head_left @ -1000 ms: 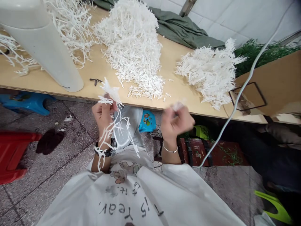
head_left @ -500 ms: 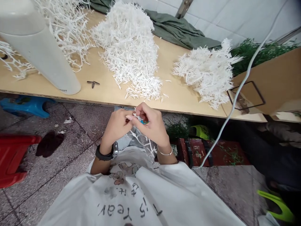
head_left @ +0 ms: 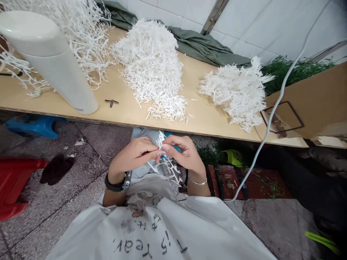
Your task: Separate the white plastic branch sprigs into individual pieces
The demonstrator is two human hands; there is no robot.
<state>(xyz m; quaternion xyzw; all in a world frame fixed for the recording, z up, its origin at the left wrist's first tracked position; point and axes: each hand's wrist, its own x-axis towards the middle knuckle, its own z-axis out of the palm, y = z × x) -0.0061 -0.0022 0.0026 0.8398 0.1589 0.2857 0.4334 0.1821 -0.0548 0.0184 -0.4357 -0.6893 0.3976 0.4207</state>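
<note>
Closest to me, my left hand [head_left: 132,156] and right hand [head_left: 184,155] meet in front of my lap, below the tabletop's front edge. Both are closed in a fingertip pinch on a white branching sprig [head_left: 166,167]: its tip stands up between the thumbs, and its forked twigs hang down towards my shirt. I judge it to be very light, thin moulded plastic, springy rather than limp, with slim tines that could snap or bend if squeezed hard. The thicker central stem near the pinch looks like the safest place to hold it. A dark watch [head_left: 116,184] sits on my left wrist and a thin bangle [head_left: 197,181] on my right.

Further out, the pale wooden tabletop [head_left: 119,108] carries a smooth, cream cylinder [head_left: 54,68] lying tilted at the left, with small dark pieces [head_left: 111,102] just beside it. Behind it sprawl long, coral-like white branches [head_left: 84,36]. In the middle rises a tall heap of short white spikes [head_left: 154,68], bristly and loose. A second, lower heap [head_left: 235,94] lies well apart to the right, near a cardboard box [head_left: 311,97]. At the back, a crumpled green cloth [head_left: 206,45] lies against the tiled wall, and a white cable [head_left: 271,119] crosses the view.
</note>
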